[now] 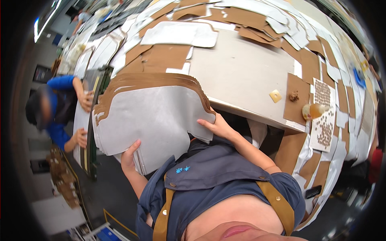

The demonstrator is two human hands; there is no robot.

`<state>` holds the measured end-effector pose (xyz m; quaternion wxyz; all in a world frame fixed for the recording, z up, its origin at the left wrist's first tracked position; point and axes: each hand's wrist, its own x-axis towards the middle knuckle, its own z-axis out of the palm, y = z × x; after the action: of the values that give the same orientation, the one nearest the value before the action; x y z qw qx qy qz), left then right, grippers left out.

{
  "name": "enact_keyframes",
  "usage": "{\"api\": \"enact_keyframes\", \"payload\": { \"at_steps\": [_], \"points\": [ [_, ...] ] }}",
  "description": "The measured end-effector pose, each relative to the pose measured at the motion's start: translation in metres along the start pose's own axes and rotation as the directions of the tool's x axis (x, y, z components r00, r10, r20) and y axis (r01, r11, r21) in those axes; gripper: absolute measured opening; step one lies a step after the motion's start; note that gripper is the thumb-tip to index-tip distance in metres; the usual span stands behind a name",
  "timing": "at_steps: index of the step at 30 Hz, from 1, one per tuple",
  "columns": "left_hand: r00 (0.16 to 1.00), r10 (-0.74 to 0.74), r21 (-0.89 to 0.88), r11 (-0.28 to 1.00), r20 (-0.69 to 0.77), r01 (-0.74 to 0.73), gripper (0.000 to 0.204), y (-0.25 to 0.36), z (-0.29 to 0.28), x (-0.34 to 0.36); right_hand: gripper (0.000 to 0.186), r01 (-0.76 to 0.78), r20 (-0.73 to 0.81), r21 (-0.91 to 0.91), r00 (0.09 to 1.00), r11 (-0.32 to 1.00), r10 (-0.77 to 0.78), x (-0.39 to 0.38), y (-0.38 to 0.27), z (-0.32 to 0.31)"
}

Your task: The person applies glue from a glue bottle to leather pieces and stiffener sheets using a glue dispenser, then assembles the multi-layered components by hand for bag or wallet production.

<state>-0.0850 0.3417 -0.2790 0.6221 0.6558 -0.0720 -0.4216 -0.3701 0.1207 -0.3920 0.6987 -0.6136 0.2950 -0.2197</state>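
A thick stack of cut sheets, pale grey on top with brown curved edges fanned along the back, is held in front of my body. My left hand grips its lower left edge, thumb on top, beside some narrow slits or strips. My right hand grips the right edge near a notch, thumb on the grey surface and fingers hidden underneath. The stack's left end lies beside a long dark green rail with a pale strip along it.
A co-worker in blue sleeves has both hands at that rail on the left. The wide table carries brown and white pieces, a bottle, a yellow square, a dotted white sheet and a blue item.
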Motion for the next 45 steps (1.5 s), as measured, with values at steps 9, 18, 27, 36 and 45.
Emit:
{"api": "enact_keyframes", "payload": {
  "at_steps": [9,18,27,36,45],
  "points": [
    [0.962,-0.264,-0.272,0.933,-0.066,0.237,0.044,-0.055,-0.046,-0.018,0.072,-0.111,0.162,-0.164,0.977,0.98,0.138,0.013,0.041,0.036],
    [0.783,-0.617,-0.224,0.755,0.077,0.616,0.045,-0.139,-0.137,0.063,0.057,-0.394,0.192,-0.095,0.894,0.914,0.405,0.082,0.106,0.068],
    [0.734,-0.543,-0.483,0.554,0.407,0.678,0.059,-0.261,-0.176,0.068,0.06,-0.434,0.178,-0.185,0.867,0.882,0.465,0.114,0.09,0.091],
    [0.85,-0.455,-0.62,0.594,0.266,0.512,0.044,-0.3,-0.173,0.093,0.054,-0.49,-0.002,-0.278,0.861,0.826,0.509,0.178,0.129,0.097],
    [0.803,-0.434,-0.556,0.579,0.409,0.597,0.028,-0.357,-0.118,0.193,0.062,-0.114,-0.055,-0.348,0.993,0.931,0.102,0.097,0.138,0.1]
  ]
}}
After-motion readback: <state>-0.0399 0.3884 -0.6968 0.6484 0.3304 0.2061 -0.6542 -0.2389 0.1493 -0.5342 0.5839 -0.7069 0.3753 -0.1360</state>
